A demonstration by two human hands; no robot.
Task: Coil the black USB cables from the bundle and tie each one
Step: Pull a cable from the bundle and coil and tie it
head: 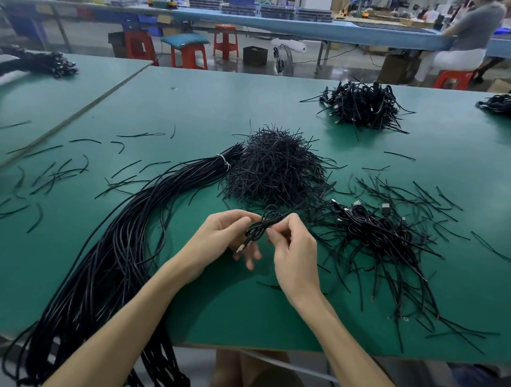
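— Where is the cable being worked held?
— A small coiled cable [260, 225] is pinched between both hands, just above the counter [194, 100]. The left hand [228, 237] is curled round its lower end; its upper part is gripped by the right hand [292, 253].
— And the rest?
— The bundle [124, 243] is laid left of the left hand and draped over the near edge. A heap of coiled cables [378, 233] is seen right of the right hand. A mound of ties [275, 170] is piled just beyond the hands, and a further pile [362, 105] is set well behind it.
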